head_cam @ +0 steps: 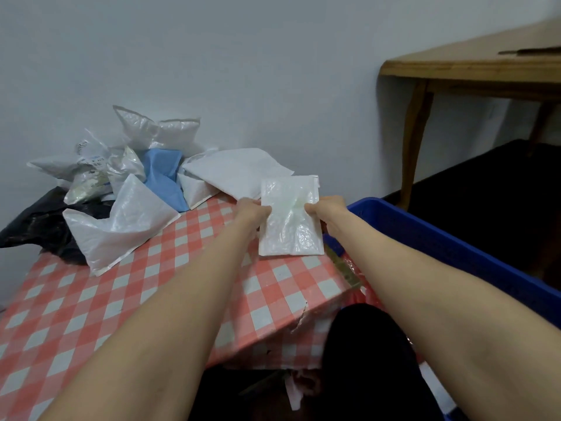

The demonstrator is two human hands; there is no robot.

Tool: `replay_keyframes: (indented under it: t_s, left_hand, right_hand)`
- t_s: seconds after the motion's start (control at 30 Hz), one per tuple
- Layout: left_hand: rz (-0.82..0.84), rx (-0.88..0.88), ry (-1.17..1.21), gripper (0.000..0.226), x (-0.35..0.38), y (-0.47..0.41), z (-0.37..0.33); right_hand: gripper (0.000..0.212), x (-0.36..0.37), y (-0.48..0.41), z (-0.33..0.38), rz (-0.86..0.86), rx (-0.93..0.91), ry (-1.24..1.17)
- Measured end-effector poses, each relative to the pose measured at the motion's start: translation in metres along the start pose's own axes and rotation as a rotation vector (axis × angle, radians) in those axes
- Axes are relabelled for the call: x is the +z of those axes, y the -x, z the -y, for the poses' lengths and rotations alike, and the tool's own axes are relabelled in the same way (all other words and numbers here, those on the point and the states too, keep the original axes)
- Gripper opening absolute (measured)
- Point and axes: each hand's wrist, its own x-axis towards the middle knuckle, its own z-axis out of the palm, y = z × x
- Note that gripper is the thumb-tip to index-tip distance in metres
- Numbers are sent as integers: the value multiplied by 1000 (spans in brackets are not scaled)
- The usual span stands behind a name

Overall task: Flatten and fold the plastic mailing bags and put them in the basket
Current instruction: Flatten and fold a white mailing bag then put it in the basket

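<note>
A small white crinkled mailing bag (pixel 290 226) is held up over the far right part of the checked table (pixel 127 299). My left hand (pixel 253 209) grips its left edge and my right hand (pixel 326 208) grips its right edge, near the top. A heap of unfolded mailing bags (pixel 145 165) lies at the back left: several white ones, a blue one (pixel 162 177) and a black one (pixel 33 226). A large white bag (pixel 233 171) lies just behind the held bag. The blue plastic basket (pixel 431 238) stands to the right of the table, below its top.
A wooden table (pixel 473 71) stands at the upper right against the pale wall. A dark surface lies under it, behind the basket. My dark-clothed knee (pixel 367 360) shows between the table's front edge and the basket.
</note>
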Motion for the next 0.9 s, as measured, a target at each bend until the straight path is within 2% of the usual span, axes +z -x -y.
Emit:
replay_keyframes:
  t_s: [0.13,0.27,0.37,0.53,0.7,0.8,0.9]
  left_hand:
    - [3,84,-151,11,37,1,-20]
    - [69,122,-224,24,80,-1,-31]
    - [81,123,-291,32,114,0,-36]
    - [156,121,-381,30,164,5,-37]
    - [226,115,-465,35,210,4,-28]
    - [258,101,-519,37,232,2,-20]
    - [296,77,-538,23,253,2,-12]
  right_hand:
    - [22,-39,-10,-7,-90,21,-3]
    - [36,-78,-22,-20,-186,63,2]
    - [36,-105,-28,-36,-224,80,-22]
    - [8,-141,-41,-69,-352,150,-44]
    - [12,-165,-58,-103,-392,263,-247]
    - [6,-173,-68,-126,-425,298,-273]
    - [4,-178,-77,-151,-454,326,-310]
